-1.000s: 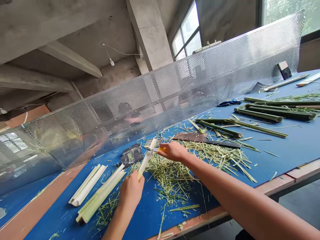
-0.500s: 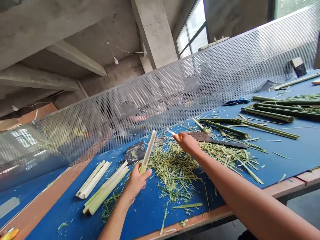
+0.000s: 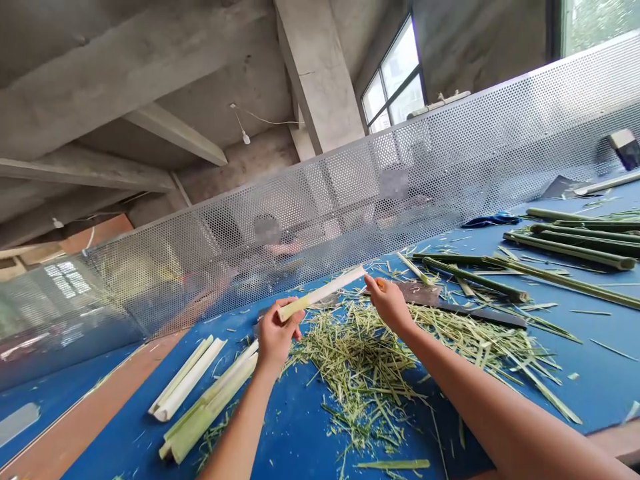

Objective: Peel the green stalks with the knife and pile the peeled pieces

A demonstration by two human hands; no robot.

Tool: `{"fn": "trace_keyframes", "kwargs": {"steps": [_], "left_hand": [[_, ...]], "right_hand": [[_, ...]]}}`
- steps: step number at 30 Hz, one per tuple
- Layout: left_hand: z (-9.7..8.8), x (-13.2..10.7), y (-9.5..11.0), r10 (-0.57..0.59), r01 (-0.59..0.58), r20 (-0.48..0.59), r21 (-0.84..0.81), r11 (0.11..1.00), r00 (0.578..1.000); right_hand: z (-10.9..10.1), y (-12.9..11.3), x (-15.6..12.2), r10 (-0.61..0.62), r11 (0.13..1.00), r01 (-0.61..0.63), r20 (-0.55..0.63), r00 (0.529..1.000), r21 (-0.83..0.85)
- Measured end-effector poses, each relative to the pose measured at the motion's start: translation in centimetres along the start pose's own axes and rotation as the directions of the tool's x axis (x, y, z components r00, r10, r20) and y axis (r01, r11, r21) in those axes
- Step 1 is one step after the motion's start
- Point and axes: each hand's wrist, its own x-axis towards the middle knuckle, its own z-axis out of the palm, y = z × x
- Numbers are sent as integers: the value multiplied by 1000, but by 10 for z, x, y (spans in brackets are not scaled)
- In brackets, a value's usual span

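My left hand (image 3: 279,333) grips one end of a pale split bamboo strip (image 3: 320,293), which lies nearly level and points right. My right hand (image 3: 390,305) is closed around a small orange-handled knife (image 3: 381,283), and its fingers hide most of it. The strip's far end is close to my right hand. Below both hands lies a heap of green bamboo shavings (image 3: 360,377). Split bamboo lengths (image 3: 207,393) rest to the lower left, near my left wrist. A long, dark, rusty blade (image 3: 450,300) lies beyond my right hand.
Green bamboo poles (image 3: 570,248) lie at the right of the blue table (image 3: 600,380), with a blue cloth (image 3: 490,220) beyond them. A perforated metal screen (image 3: 350,193) runs along the far edge. A person (image 3: 265,233) shows dimly behind it.
The bamboo strip has swung from nearly upright to nearly level, its far end moving toward my right hand. My hands are closer together, and the view has shifted and tilted.
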Motion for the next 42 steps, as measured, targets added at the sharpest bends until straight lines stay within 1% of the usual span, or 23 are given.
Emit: {"fn": "trace_keyframes", "kwargs": {"steps": [2, 5, 7, 9, 11, 13, 15, 18, 20, 22, 24, 26, 28, 29, 31, 32, 34, 36, 39, 42], "left_hand": [[-2, 8, 4, 91, -90, -22, 30, 995, 996], [-4, 17, 10, 197, -196, -72, 11, 980, 978], [-3, 19, 10, 239, -241, -112, -4, 970, 965], [-3, 18, 9, 257, -260, -123, -1, 966, 958], [-4, 14, 7, 280, -278, -94, 37, 960, 955], [-4, 8, 7, 319, -313, -41, 106, 944, 947], [-5, 2, 8, 352, -345, 0, 200, 917, 936], [-6, -5, 13, 374, -358, 13, 321, 877, 927], [-5, -6, 17, 366, -343, -7, 332, 879, 931], [-5, -6, 19, 338, -312, -48, 282, 907, 940], [-5, -5, 20, 302, -283, -75, 199, 938, 950], [-7, -3, 19, 286, -277, -92, 104, 955, 954], [-9, 0, 16, 278, -282, -123, -14, 959, 953], [-10, 2, 14, 256, -270, -146, -86, 959, 956], [-12, 4, 10, 163, -202, -171, -249, 947, 972], [-12, 5, 8, 97, -147, -162, -330, 932, 982], [-11, 3, 5, -28, -23, -101, -474, 880, 995], [-8, 1, 4, -109, 78, -21, -574, 815, 994], [-3, -4, 4, -171, 168, 59, -653, 738, 984], [-1, -5, 5, -188, 178, 57, -671, 720, 980]], "right_hand": [[3, 6, 3, 18, 998, -18, 5, 1000, 57], [8, 11, 5, 78, 990, -79, 10, 997, 120], [9, 12, 5, 121, 981, -125, 31, 992, 146], [11, 10, 3, 135, 975, -149, 93, 987, 163], [13, 6, -1, 110, 974, -144, 188, 976, 175], [17, 0, -6, 54, 979, -107, 288, 956, 173], [20, -5, -11, 2, 986, -63, 365, 931, 156], [22, -10, -17, -43, 991, -16, 428, 903, 135], [21, -12, -19, -66, 991, 7, 447, 892, 132], [20, -13, -20, -78, 992, 21, 460, 885, 128], [20, -14, -21, -80, 992, 25, 468, 880, 122], [19, -15, -21, -76, 994, 27, 481, 873, 109], [19, -16, -22, -76, 995, 35, 496, 865, 91], [20, -16, -22, -76, 996, 40, 503, 861, 82], [20, -16, -23, -81, 996, 56, 512, 855, 64], [20, -16, -23, -84, 996, 63, 515, 853, 58], [20, -15, -24, -87, 996, 72, 528, 845, 50], [20, -14, -25, -87, 996, 72, 544, 835, 48], [20, -13, -26, -87, 996, 79, 564, 821, 39], [19, -12, -26, -82, 996, 87, 584, 807, 20]]}}
